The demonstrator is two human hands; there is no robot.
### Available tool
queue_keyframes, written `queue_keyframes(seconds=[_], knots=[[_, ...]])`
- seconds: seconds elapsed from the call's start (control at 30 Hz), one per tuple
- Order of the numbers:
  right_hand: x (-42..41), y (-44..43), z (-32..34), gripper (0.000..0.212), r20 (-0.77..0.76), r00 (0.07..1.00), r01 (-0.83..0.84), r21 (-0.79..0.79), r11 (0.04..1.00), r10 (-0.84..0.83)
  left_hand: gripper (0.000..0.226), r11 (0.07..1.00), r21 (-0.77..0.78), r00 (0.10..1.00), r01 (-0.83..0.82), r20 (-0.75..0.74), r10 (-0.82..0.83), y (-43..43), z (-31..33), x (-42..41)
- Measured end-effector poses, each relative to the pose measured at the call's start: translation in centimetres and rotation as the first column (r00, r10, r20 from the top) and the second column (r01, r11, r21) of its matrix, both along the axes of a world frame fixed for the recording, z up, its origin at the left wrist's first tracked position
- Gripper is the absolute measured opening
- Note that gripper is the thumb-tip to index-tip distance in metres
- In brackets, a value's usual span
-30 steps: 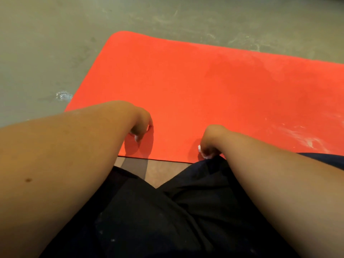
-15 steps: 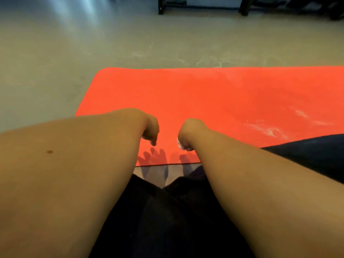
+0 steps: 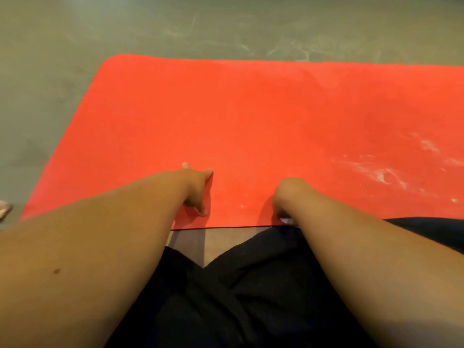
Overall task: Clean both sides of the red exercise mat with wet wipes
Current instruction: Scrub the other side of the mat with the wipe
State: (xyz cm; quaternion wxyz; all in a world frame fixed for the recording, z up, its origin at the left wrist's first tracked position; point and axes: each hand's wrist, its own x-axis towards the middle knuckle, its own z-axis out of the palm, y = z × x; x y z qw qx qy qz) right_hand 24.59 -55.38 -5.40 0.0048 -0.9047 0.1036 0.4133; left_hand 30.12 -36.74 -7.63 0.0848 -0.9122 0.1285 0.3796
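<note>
The red exercise mat [image 3: 251, 121] lies flat on the floor in front of me, its near edge by my knees. White dusty smears [image 3: 381, 172] mark its right part. My left hand [image 3: 198, 192] rests on the mat near that edge with fingers spread and pointing outward. To its right, my right hand [image 3: 286, 199] is curled into a fist at the mat's near edge. A small white bit, apparently a wet wipe [image 3: 287, 220], shows under its fingers.
Grey concrete floor [image 3: 226, 26] with pale scuffs surrounds the mat. My legs in black clothing [image 3: 238, 297] fill the bottom of the view. A small pinkish object [image 3: 4, 209] pokes in at the left edge.
Both hands dropped from just above the mat back onto it. My left hand's fingers went from curled to spread, and the hands moved apart. My head tilted down.
</note>
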Motion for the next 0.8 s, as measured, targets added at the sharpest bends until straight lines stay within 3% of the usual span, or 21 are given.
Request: queue_keyframes(seconds=[0.07,0.13,0.27,0.37,0.53,0.7,0.8], knots=[[0.4,-1.5,0.5,0.037,-0.077,0.996,-0.046,-0.08,0.996,0.04,0.122,1.0,-0.003,1.0,-0.002,0.008,0.002,0.3,-0.1,0.1],[1.0,-0.2,0.1,0.039,-0.029,0.999,-0.033,-0.04,0.999,0.032,0.124,1.0,-0.014,0.999,-0.01,0.03,0.011,0.3,-0.5,0.3],[1.0,5.2,-2.4,0.023,0.18,0.982,-0.101,0.279,0.955,0.052,0.127,1.0,-0.008,0.998,-0.021,0.054,0.021,0.5,-1.3,0.4],[1.7,3.1,-2.6,0.018,0.257,0.964,-0.116,0.148,0.982,0.075,0.124,0.999,-0.016,0.998,-0.031,0.051,0.032,0.9,-1.5,0.4],[2.2,-3.3,-1.7,0.024,0.412,0.911,0.049,-0.026,0.998,-0.034,0.123,0.998,-0.017,0.997,-0.055,0.061,0.056,0.9,-1.3,0.2],[1.0,3.0,-2.8,0.021,0.425,0.9,-0.222,0.245,0.944,0.102,0.128,0.998,0.006,0.997,-0.056,0.053,0.056,0.6,-1.2,0.6],[0.7,5.0,-3.6,0.022,0.448,0.878,-0.327,0.299,0.896,0.171,0.13,0.999,0.001,0.997,-0.054,0.061,0.054,0.9,-1.4,0.5]])
